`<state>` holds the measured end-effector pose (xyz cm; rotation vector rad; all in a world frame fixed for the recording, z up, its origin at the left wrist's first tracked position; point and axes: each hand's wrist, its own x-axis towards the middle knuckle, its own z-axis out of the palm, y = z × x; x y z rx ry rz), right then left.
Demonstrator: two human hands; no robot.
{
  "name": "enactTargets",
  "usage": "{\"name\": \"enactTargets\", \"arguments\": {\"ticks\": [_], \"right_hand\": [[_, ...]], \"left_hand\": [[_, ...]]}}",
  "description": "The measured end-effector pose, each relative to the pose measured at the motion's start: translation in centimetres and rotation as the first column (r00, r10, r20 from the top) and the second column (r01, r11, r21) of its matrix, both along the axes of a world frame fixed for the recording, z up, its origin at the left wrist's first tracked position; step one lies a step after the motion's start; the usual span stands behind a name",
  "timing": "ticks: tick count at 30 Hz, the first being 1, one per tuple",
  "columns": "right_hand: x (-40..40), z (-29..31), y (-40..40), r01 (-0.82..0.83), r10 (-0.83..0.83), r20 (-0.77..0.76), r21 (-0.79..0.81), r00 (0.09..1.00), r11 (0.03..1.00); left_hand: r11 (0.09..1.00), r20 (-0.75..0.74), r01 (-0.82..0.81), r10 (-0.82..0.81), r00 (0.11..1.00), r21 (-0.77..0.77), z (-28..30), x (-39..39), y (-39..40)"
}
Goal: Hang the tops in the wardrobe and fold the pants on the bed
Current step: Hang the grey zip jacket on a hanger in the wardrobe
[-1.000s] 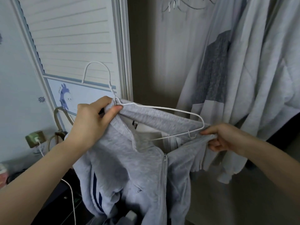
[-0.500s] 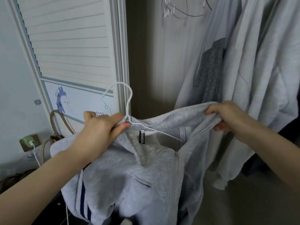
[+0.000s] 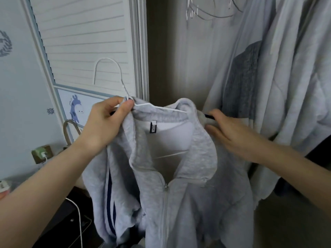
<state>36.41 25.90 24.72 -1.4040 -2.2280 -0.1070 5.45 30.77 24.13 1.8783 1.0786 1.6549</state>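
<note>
Holding a grey zip-up top [image 3: 179, 194] at centre frame, on a white wire hanger [image 3: 123, 83] whose hook rises toward upper left. Left hand [image 3: 105, 126] pinches the collar and the hanger neck together between thumb and fingers. Right hand [image 3: 231, 133], fingers curled, presses on the top's shoulder at right of centre. Other pale garments [image 3: 286, 86] hang in the open wardrobe, upper right. White louvred door [image 3: 80, 42] upper left.

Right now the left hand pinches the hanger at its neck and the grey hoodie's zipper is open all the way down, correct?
Not quite. In the head view the zipper is closed below the collar. The left hand does pinch the hanger at its neck, on the grey hoodie.
</note>
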Motion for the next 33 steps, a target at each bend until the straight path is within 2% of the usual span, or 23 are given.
{"name": "enactTargets", "arguments": {"ticks": [3, 7, 9, 12, 15, 18, 20, 23, 25, 27, 30, 32, 33], "right_hand": [[-0.6, -0.5, 0.2, -0.006, 0.002, 0.031, 0.112, 1.000, 0.994], [-3.0, 0.3, 0.3, -0.060, 0.043, 0.099, 0.179, 0.994, 0.982], [-3.8, 0.5, 0.5, -0.070, 0.067, 0.021, 0.194, 0.998, 0.978], [-2.5, 1.4, 1.1, 0.001, 0.045, -0.202, 0.219, 0.978, 0.976], [-0.5, 1.9, 1.8, 0.060, 0.015, -0.347, 0.204, 0.938, 0.977], [0.7, 2.2, 1.8, 0.064, 0.042, -0.446, 0.219, 0.894, 0.974], [1.4, 2.3, 1.9, 0.052, 0.048, -0.479, 0.193, 0.876, 0.980], [2.1, 2.2, 1.9, 0.032, 0.045, -0.508, 0.141, 0.860, 0.990], [2.6, 2.2, 1.8, 0.020, 0.049, -0.478, 0.139, 0.877, 0.990], [3.2, 2.2, 1.4, -0.004, 0.069, -0.363, 0.177, 0.929, 0.984], [4.1, 2.5, 0.5, -0.074, 0.099, -0.184, 0.138, 0.978, 0.988], [4.3, 2.8, 0.0, -0.123, 0.139, -0.194, 0.096, 0.971, 0.988], [4.2, 3.0, -0.1, -0.138, 0.154, -0.225, 0.086, 0.962, 0.987]], "left_hand": [[1.000, -0.037, 0.024, -0.024, 0.999, 0.012, 0.2, 0.3, 0.1], [0.995, -0.238, 0.040, -0.017, 0.971, 0.093, 0.6, 2.4, -0.3], [0.993, -0.285, 0.073, -0.044, 0.958, 0.091, 0.9, 2.9, -0.4], [0.996, -0.411, 0.094, -0.086, 0.908, -0.002, 1.1, 1.8, -0.3], [0.993, -0.569, -0.082, 0.114, 0.814, 0.081, 0.3, -0.1, 0.2], [0.944, -0.553, -0.273, 0.331, 0.765, 0.186, -0.3, -1.4, 1.2], [0.910, -0.501, -0.310, 0.412, 0.761, 0.276, -0.4, -2.1, 1.6], [0.905, -0.510, -0.286, 0.415, 0.754, 0.314, 0.0, -2.7, 1.7], [0.939, -0.522, -0.264, 0.343, 0.781, 0.222, 0.4, -3.1, 1.8], [0.963, -0.483, -0.260, 0.262, 0.835, 0.073, 1.2, -3.9, 2.0], [0.975, -0.319, -0.152, 0.094, 0.943, -0.160, 2.6, -5.4, 2.3], [0.967, -0.227, -0.049, -0.010, 0.974, -0.250, 3.3, -5.7, 2.6], [0.967, -0.236, -0.048, -0.012, 0.972, -0.250, 3.6, -5.7, 2.9]]}}
